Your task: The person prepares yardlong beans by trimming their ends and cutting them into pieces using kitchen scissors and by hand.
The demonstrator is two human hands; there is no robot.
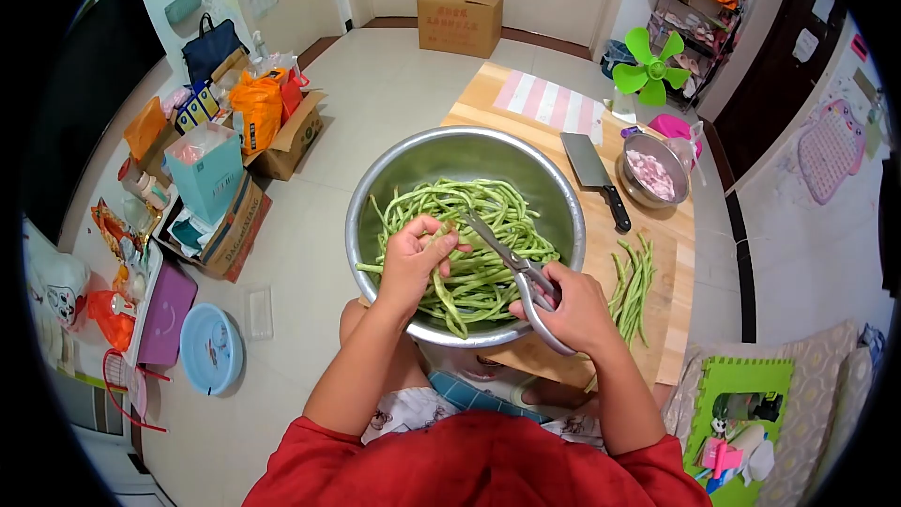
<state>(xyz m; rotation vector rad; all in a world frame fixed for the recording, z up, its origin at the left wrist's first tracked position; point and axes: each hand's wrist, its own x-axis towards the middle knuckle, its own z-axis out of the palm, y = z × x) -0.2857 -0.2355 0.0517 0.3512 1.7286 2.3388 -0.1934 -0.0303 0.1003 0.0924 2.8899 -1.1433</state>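
Note:
A large steel bowl (353, 216) holds a heap of long green beans (497, 202). Over the bowl, my left hand (419, 258) is closed on a green bean (449, 296), pinched between thumb and fingers, its lower part hanging down. My right hand (572, 308) grips the handles of a pair of scissors (511, 261). The blades point up and left, their tips close to my left fingertips. To the right of the bowl, a small bunch of green beans (634, 286) lies on the wooden cutting board (601, 347).
A cleaver (591, 164) with a black handle lies on the wooden table (680, 291), beside a metal bowl of pale meat (652, 178). A striped cloth (549, 101) and green fan (654, 68) are farther back. Cardboard boxes (286, 145) and a blue basin (211, 347) stand left.

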